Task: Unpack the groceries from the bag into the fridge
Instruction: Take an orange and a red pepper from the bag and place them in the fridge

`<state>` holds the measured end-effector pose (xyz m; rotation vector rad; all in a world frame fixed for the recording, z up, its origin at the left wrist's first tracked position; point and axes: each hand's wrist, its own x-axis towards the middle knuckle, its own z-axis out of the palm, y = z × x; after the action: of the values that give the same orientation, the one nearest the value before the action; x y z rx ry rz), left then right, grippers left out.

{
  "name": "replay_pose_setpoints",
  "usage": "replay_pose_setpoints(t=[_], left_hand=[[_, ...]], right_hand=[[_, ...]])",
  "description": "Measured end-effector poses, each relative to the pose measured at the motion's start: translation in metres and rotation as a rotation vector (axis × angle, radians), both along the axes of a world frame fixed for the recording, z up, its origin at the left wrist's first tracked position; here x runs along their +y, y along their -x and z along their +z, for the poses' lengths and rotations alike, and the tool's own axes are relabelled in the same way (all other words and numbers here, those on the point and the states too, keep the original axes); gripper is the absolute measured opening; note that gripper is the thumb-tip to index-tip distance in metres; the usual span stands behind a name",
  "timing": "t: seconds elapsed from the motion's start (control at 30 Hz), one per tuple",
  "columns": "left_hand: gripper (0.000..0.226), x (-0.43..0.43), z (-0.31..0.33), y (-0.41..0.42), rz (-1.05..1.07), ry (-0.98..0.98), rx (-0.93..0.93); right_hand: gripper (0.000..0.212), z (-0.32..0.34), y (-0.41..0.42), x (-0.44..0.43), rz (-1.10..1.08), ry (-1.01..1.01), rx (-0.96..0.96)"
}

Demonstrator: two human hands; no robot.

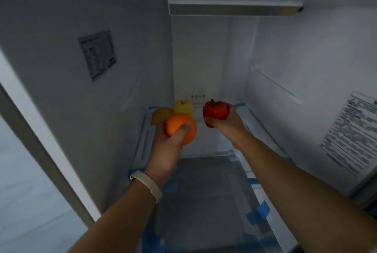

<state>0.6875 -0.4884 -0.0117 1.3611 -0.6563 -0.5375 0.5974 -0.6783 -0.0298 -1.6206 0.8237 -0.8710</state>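
The open white fridge interior (204, 59) fills the view, dim, with a printed label stuck to each side wall. A clear glass shelf (204, 150) edged with strips of blue tape (258, 213) spans its lower part. Both bare forearms reach in over that shelf. The left hand (170, 146), a pale band on its wrist, is wrapped around a round orange fruit (181, 128), thumb pressed across its front. The right hand (226, 122) grips a glossy red bell pepper (215, 112) with a short green stem. Behind the orange, at the back left of the shelf, sit a yellow apple (183, 107) and a dull brownish round fruit (161, 115), close together
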Motion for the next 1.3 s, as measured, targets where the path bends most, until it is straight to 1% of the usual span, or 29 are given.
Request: replay_pose_setpoints(t=[0.17, 0.23, 0.3, 0.33, 0.43, 0.47, 0.5, 0.57, 0.6, 0.63, 0.67, 0.73, 0.77, 0.83, 0.93, 0.97, 1.07, 1.13, 1.17, 1.23, 1.3], left_hand=[[0.050, -0.012, -0.003, -0.004, 0.022, -0.056, 0.034], [0.048, -0.018, -0.002, -0.005, 0.021, -0.066, 0.028], [0.059, -0.024, -0.002, -0.005, 0.037, -0.064, 0.013], [0.067, -0.025, -0.002, -0.006, 0.051, -0.064, 0.004], [0.081, -0.028, -0.003, -0.007, 0.061, -0.070, -0.014], [0.082, -0.029, -0.003, -0.007, 0.062, -0.062, -0.010], [0.080, -0.029, -0.003, -0.008, 0.065, -0.046, -0.010], [0.079, -0.029, -0.004, -0.009, 0.061, -0.028, -0.014], [0.080, -0.030, -0.004, -0.010, 0.053, -0.032, -0.017], [0.082, -0.030, -0.005, -0.011, 0.048, -0.043, -0.022], [0.082, -0.031, -0.004, -0.011, 0.048, -0.057, -0.027], [0.080, -0.033, -0.005, -0.012, 0.057, -0.071, -0.035], [0.076, -0.034, -0.005, -0.013, 0.064, -0.073, -0.037], [0.066, -0.036, -0.006, -0.016, 0.066, -0.080, -0.036], [0.052, -0.041, -0.009, -0.020, 0.052, -0.081, -0.018], [0.047, -0.044, -0.011, -0.021, 0.055, -0.090, -0.007], [0.045, -0.050, -0.011, -0.023, 0.044, -0.119, 0.037], [0.052, -0.055, -0.010, -0.024, 0.029, -0.123, 0.058], [0.059, -0.057, -0.009, -0.024, 0.026, -0.120, 0.061], [0.077, -0.060, -0.007, -0.025, 0.025, -0.112, 0.060], [0.088, -0.063, -0.004, -0.024, 0.029, -0.100, 0.074]], right_hand=[[0.086, -0.014, -0.029, -0.040, 0.057, 0.042, 0.136], [0.085, -0.013, -0.033, -0.047, 0.055, 0.016, 0.147], [0.076, -0.010, -0.036, -0.052, 0.082, -0.017, 0.152], [0.076, -0.010, -0.039, -0.055, 0.095, -0.019, 0.166], [0.084, -0.017, -0.043, -0.061, 0.102, 0.005, 0.188], [0.080, -0.018, -0.044, -0.062, 0.106, 0.013, 0.189], [0.071, -0.016, -0.044, -0.061, 0.113, 0.015, 0.185], [0.040, -0.014, -0.045, -0.060, 0.114, 0.021, 0.169], [0.033, -0.013, -0.045, -0.059, 0.118, 0.025, 0.165], [0.035, -0.013, -0.045, -0.060, 0.131, 0.035, 0.167], [0.045, -0.014, -0.045, -0.060, 0.144, 0.034, 0.171], [0.075, -0.014, -0.043, -0.059, 0.145, 0.026, 0.196], [0.083, -0.014, -0.042, -0.059, 0.147, 0.023, 0.208], [0.090, -0.013, -0.037, -0.056, 0.159, 0.027, 0.217], [0.115, -0.012, -0.032, -0.056, 0.178, 0.020, 0.239], [0.119, -0.013, -0.031, -0.056, 0.186, 0.011, 0.248], [0.124, -0.009, -0.023, -0.052, 0.182, 0.005, 0.273], [0.116, -0.004, -0.019, -0.048, 0.125, 0.021, 0.268], [0.105, -0.002, -0.016, -0.044, 0.070, 0.029, 0.240], [0.075, 0.004, -0.011, -0.032, -0.067, 0.058, 0.129], [0.042, 0.012, -0.005, -0.012, -0.142, 0.108, 0.032]])
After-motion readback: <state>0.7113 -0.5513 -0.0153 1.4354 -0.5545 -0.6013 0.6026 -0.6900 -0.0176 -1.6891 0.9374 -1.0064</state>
